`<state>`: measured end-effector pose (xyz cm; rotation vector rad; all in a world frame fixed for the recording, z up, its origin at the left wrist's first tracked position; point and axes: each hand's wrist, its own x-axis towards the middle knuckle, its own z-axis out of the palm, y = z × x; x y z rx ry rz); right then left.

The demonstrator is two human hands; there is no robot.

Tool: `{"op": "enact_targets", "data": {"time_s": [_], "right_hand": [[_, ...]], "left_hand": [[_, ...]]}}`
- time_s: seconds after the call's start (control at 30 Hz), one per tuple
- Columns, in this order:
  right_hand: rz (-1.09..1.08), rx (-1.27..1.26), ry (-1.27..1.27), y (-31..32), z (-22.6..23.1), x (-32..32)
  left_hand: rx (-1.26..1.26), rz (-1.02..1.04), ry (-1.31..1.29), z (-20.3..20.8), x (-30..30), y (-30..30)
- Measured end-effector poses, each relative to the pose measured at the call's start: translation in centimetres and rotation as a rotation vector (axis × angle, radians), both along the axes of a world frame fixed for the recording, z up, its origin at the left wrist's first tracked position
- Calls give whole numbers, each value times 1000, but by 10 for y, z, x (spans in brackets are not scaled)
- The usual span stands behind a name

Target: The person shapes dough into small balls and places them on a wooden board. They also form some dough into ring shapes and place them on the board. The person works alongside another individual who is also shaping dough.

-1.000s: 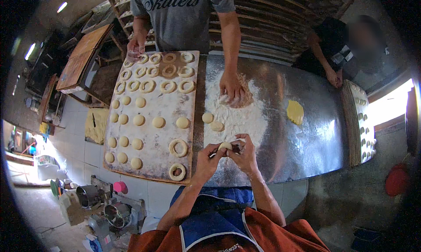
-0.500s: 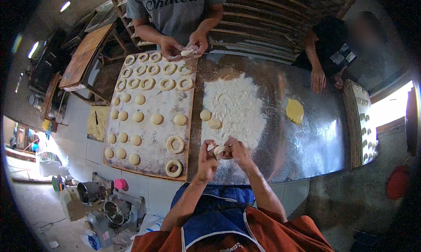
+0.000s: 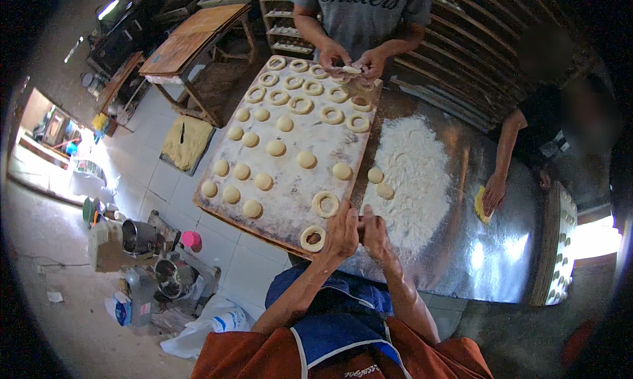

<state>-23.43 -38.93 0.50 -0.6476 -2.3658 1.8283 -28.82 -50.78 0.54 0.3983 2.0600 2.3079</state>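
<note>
My left hand (image 3: 342, 232) and my right hand (image 3: 377, 236) are close together over the board's right edge, fingers curled inward. Their backs and fingers hide the dough ring that half a second ago showed between them. Left of my hands, a finished dough ring (image 3: 325, 204) lies on the floured board (image 3: 290, 194), and another dough ring (image 3: 313, 238) sits nearer to me. Just beyond my right hand, a round dough ball (image 3: 375, 175) and a flatter dough piece (image 3: 385, 191) rest by the spread flour (image 3: 419, 174).
Several dough balls (image 3: 275, 148) and rings cover the board. Across the table, a person in a grey shirt (image 3: 362, 13) handles a dough piece (image 3: 351, 69). At right, another person's hand (image 3: 493, 193) presses yellow dough (image 3: 481, 204) on the metal table (image 3: 475, 267). Pots (image 3: 175, 277) stand low at left.
My view has turned, shifting the board rightward in the picture. My hands have come together at the board's edge, covering the ring. The person at right has put a hand on the yellow dough.
</note>
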Motion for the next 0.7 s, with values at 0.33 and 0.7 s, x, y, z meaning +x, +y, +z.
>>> {"op": "enact_targets", "data": {"time_s": [0.33,0.7], "right_hand": [[351,331,407,-66,-11,-32],[553,55,74,-129,75,-51]], "left_hand": [[-166,151,266,9,-30,-81],[-348,214,-75,21,-43,-181]]}}
